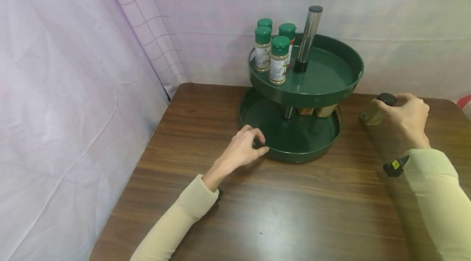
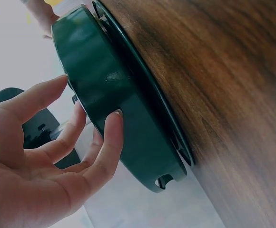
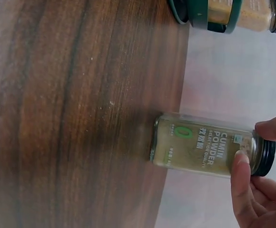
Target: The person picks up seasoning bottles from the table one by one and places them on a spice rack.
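Observation:
At the right, my right hand holds a glass jar of cumin powder by its black cap and neck. The jar is upright, its base close over the table. My left hand pinches the near-left rim of the lower tray of a green two-tier turntable, with fingertips on the outer wall. On the upper tray, several green-capped spice jars stand at the left of the metal post. Two more spice jars on the lower tray are partly hidden under the upper one.
The turntable stands on a brown wooden table, near its back edge. White curtains hang behind and at the left, with a wire grid in the back left corner. A red thing shows at the far right edge.

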A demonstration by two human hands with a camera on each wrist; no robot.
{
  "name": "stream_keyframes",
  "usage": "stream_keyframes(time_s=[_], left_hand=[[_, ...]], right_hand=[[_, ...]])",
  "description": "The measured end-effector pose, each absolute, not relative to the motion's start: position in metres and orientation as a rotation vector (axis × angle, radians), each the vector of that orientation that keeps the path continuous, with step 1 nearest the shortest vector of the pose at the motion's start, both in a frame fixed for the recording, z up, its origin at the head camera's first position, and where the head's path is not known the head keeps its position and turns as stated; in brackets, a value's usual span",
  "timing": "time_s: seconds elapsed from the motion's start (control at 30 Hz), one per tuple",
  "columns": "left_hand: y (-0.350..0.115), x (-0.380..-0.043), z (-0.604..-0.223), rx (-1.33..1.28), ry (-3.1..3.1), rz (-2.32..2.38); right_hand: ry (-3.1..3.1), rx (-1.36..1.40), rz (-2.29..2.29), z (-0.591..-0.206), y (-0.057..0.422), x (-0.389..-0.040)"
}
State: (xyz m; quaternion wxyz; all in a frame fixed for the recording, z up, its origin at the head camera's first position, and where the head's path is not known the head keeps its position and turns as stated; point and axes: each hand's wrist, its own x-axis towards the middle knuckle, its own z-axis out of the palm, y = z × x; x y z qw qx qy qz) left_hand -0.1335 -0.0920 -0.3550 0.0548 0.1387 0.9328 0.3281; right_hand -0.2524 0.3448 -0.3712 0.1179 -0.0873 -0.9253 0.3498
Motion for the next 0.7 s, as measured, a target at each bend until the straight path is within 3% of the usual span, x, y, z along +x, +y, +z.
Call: stream_keyframes(time_s=[0.7], left_hand=[[-0.091,-0.132,-0.354,0.421,2.854,0.960]], right_hand=[[-2.483,-0.156,0.991,-0.322,0.321,-0.226]])
